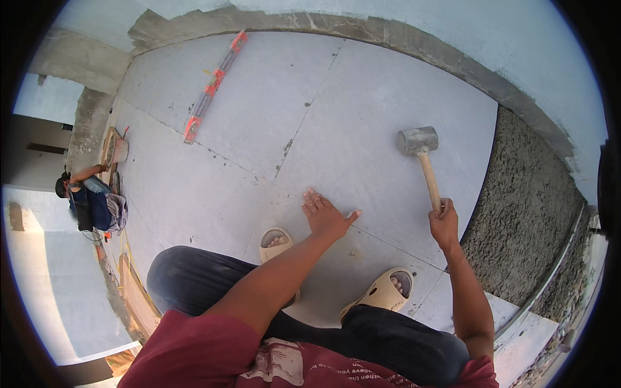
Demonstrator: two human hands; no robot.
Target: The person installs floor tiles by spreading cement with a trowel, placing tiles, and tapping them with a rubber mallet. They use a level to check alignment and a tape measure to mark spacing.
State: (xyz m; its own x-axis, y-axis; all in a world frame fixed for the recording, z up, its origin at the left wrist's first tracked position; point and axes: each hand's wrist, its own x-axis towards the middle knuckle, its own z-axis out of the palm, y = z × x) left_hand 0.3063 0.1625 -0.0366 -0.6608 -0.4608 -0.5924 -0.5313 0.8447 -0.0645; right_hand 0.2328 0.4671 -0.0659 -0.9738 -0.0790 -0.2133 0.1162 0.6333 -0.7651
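Note:
My right hand (444, 224) is closed round the wooden handle of a rubber mallet (418, 141). The mallet's grey head is over the large grey floor tile (381, 90); whether it touches the tile I cannot tell. Flat on the tiles, near a joint, lies my left hand (326, 216), its fingers spread and holding nothing. A red and grey spirit level (215, 84) rests on the tiles at the far left, away from both hands.
Wet grey mortar (517, 213) borders the tile's right edge. A pale wall (504, 39) with a rough cement strip curves along the far side. At the left a person (94, 200) crouches beside a bucket (120, 150). My sandalled feet stand on the tiles.

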